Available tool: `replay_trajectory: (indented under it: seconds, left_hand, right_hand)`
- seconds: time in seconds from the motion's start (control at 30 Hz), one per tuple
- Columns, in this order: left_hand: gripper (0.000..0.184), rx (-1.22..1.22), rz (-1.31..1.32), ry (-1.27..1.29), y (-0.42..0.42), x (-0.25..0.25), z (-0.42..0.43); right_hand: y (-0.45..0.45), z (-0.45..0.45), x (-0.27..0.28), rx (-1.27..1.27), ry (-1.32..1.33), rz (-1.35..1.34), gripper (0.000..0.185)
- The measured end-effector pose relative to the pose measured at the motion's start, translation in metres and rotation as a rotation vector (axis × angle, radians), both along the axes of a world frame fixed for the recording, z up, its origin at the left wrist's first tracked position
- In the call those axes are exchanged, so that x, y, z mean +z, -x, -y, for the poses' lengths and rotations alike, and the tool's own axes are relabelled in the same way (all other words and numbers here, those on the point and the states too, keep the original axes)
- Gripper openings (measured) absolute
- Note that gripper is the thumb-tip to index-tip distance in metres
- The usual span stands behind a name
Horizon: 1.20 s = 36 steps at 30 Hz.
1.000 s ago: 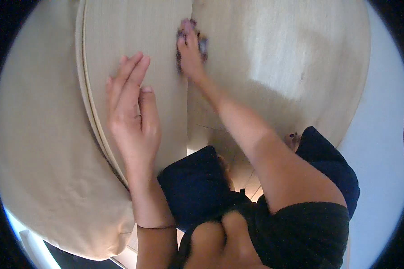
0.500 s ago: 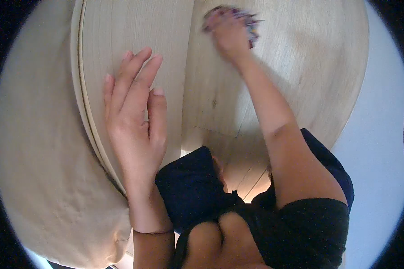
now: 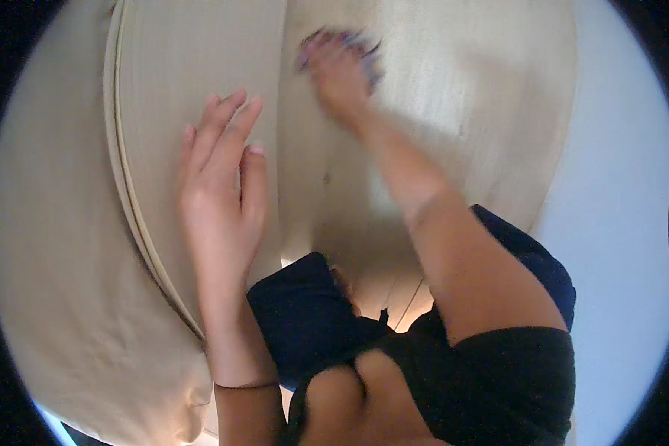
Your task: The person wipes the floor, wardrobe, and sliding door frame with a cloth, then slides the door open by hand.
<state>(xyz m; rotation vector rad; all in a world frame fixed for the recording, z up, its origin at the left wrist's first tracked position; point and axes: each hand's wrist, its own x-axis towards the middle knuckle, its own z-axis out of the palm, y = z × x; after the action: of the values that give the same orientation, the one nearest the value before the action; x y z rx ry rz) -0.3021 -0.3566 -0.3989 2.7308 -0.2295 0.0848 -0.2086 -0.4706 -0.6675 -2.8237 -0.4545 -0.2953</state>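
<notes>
R hand [image 3: 343,82]: fingers closed down over patterned cloth [image 3: 372,65], have hold of it; motion blur, can't tell exact finger gaps.
Cloth: under R fingers, bunched, edges poking out past fingertips & to their R; multicol., purplish/dark bits, pattern too blurred to read.
L hand [image 3: 223,182]: holds nothing; fingers extended, part spread w/ slim gaps, thumb alongside. Over pale panel [image 3: 201,44]; can't tell if touching.
Panel: runs behind L fingers & on past tips; far edge just L of R fingers.
Floor [image 3: 468,97]: wood-look, below R fingers & cloth; bright sheen to R of them, small dark knot on body side.
Beige cover [image 3: 52,223]: L of L fingers, piped edge near them, not touching.
Wall [image 3: 624,186]: pale, well R of R fingers.
Navy pants [image 3: 297,308]: knees bent, body side of both hands' fingers; black top [image 3: 513,379] closer in.
</notes>
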Motion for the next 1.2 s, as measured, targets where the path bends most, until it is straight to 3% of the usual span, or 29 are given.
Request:
replay_trajectory:
  seconds: [0.03, 0.07, 0.13, 0.17, 0.23, 0.3, 0.33, 0.37, 0.4, 0.47, 0.5, 0.63, 0.7, 0.73, 0.8, 0.83, 0.87, 0.93, 0.97, 1.03, 1.07, 1.1, 1.13, 1.17, 1.2]
  left_hand:
    - [0.037, -0.033, -0.044, 0.009, -0.002, -0.006, 0.001]
    - [0.038, -0.058, -0.093, 0.012, -0.005, -0.014, 0.002]
    - [0.038, -0.06, -0.138, 0.006, -0.008, -0.041, 0.0]
    - [0.038, -0.045, -0.195, 0.008, -0.006, -0.062, -0.002]
    - [0.04, -0.088, -0.298, -0.035, 0.003, -0.11, -0.019]
    - [0.044, -0.145, -0.392, -0.085, 0.022, -0.168, -0.029]
    - [0.049, -0.208, -0.501, -0.21, 0.027, -0.192, -0.034]
    - [0.054, -0.266, -0.605, -0.336, 0.03, -0.211, -0.039]
    - [0.054, -0.292, -0.621, -0.337, 0.033, -0.23, -0.042]
    - [0.06, -0.307, -0.668, -0.537, 0.028, -0.266, -0.036]
    - [0.06, -0.317, -0.667, -0.531, 0.027, -0.282, -0.032]
    - [0.065, -0.217, -0.511, -0.425, 0.034, -0.347, -0.02]
    - [0.065, -0.207, -0.496, -0.371, 0.034, -0.365, -0.02]
    - [0.067, -0.198, -0.481, -0.383, 0.033, -0.369, -0.022]
    - [0.07, -0.206, -0.473, -0.377, 0.027, -0.384, -0.033]
    - [0.071, -0.248, -0.426, -0.452, 0.02, -0.398, -0.046]
    - [0.073, -0.301, -0.376, -0.518, 0.015, -0.41, -0.052]
    - [0.074, -0.352, -0.329, -0.448, 0.007, -0.421, -0.062]
    - [0.074, -0.328, -0.293, -0.421, 0.016, -0.421, -0.068]
    - [0.073, -0.33, -0.312, -0.4, 0.019, -0.417, -0.07]
    - [0.072, -0.31, -0.327, -0.389, 0.019, -0.412, -0.067]
    - [0.072, -0.316, -0.32, -0.386, 0.022, -0.404, -0.061]
    - [0.07, -0.27, -0.36, -0.433, 0.026, -0.397, -0.055]
    - [0.069, -0.224, -0.396, -0.48, 0.028, -0.393, -0.048]
    - [0.069, -0.228, -0.396, -0.484, 0.028, -0.395, -0.049]
  right_hand:
    - [0.034, -0.026, -0.002, 0.121, -0.005, 0.008, 0.039]
    - [0.07, -0.049, -0.001, 0.185, -0.104, -0.218, 0.04]
    - [0.119, -0.05, -0.034, 0.472, -0.373, 0.015, 0.041]
    - [0.109, -0.043, -0.027, 0.459, -0.363, 0.007, 0.041]
    - [0.062, -0.017, 0.011, 0.326, -0.082, -0.395, 0.039]
    - [0.038, 0.037, -0.012, 0.051, 0.22, -0.239, 0.038]
    - [0.032, 0.072, -0.041, -0.133, 0.186, -0.194, 0.038]
    - [0.049, 0.109, -0.037, -0.293, 0.171, -0.095, 0.041]
    - [0.066, 0.146, -0.04, -0.388, 0.216, -0.222, 0.046]
    - [0.116, 0.215, -0.094, -0.649, 0.197, -0.049, 0.049]
    - [0.14, 0.238, -0.11, -0.756, 0.117, 0.019, 0.049]
    - [0.2, 0.24, -0.12, -1.019, 0.251, 0.027, 0.05]
    - [0.197, 0.191, -0.12, -0.972, 0.342, -0.092, 0.053]
    - [0.19, 0.158, -0.102, -0.902, 0.277, -0.347, 0.051]
    - [0.204, 0.073, -0.095, -0.544, 0.416, -0.338, 0.046]
    - [0.216, 0.033, -0.09, -0.358, 0.263, -0.406, 0.047]
    - [0.237, 0.008, -0.099, -0.135, -0.27, -0.604, 0.042]
    - [0.289, -0.026, -0.139, 0.073, -0.5, -0.061, 0.038]
    - [0.29, -0.007, -0.13, 0.068, -0.488, -0.073, 0.038]
    - [0.271, 0.05, -0.102, 0.048, -0.229, -0.643, 0.035]
    - [0.283, 0.084, -0.119, -0.12, -0.089, -0.349, 0.035]
    - [0.286, 0.122, -0.14, -0.337, 0.113, -0.312, 0.036]
    - [0.284, 0.159, -0.124, -0.556, 0.434, -0.399, 0.04]
    - [0.288, 0.202, -0.12, -0.66, 0.401, -0.375, 0.044]
    - [0.302, 0.24, -0.137, -0.765, 0.367, -0.161, 0.045]
